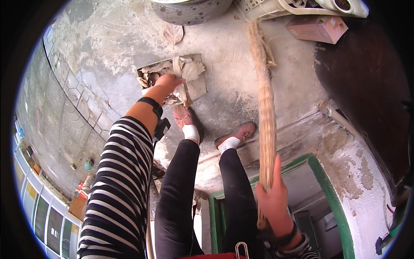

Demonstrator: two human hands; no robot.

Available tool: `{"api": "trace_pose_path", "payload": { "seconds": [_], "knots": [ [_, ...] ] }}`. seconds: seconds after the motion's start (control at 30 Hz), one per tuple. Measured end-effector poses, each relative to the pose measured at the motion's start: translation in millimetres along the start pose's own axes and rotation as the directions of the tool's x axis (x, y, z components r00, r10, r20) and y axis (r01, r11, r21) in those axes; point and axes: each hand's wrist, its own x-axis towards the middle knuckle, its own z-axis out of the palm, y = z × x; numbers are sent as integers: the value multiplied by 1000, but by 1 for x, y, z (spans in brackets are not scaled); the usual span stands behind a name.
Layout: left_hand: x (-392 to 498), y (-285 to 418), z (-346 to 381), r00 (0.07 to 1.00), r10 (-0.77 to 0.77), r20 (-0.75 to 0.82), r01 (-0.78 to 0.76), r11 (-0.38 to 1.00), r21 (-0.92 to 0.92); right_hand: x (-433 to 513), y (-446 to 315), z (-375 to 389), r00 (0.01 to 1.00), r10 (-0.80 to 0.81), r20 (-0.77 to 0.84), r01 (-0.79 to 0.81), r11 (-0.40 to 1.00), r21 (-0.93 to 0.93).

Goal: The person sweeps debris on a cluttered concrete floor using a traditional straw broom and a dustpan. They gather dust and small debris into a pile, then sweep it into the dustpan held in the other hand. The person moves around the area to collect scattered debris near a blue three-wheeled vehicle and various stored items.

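Observation:
My left hand (168, 84) is closed around the strap-like handle (177, 66) of a boxy dustpan (198, 84). Dry leaves (149, 79) and crumpled pale scraps (194, 70) lie inside the pan, partly covered by my hand. The pan is just beyond the toe of my left shoe (183, 117); whether it touches the floor is hard to tell. On the other side, my right hand (275, 200) grips a straw broom (266, 116) near its bound lower end. The broom stretches away from me, its frayed tip (255, 27) near a light plastic basket.
A large dry leaf (173, 34) lies on the stained concrete floor (226, 64). Beyond it stand a round grey pot (192, 13), the plastic basket (258, 9) and a pink box (317, 29). A dark brown panel (359, 87) flanks the right; a green-framed doorway (330, 194) is below.

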Motion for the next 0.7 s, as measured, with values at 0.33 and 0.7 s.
{"api": "trace_pose_path", "payload": {
  "seconds": [0.33, 0.7],
  "knots": [
    [3, -10, 2, 999, 29, 37, -29, 999, -15, -14, -25, 28, 906, 5, 423, -98, 975, 198],
    [-20, -76, 4, 998, -44, -54, 19, 917, -398, 32, -43, -26, 942, -239, 235, 320, 848, -422]
  ]
}}
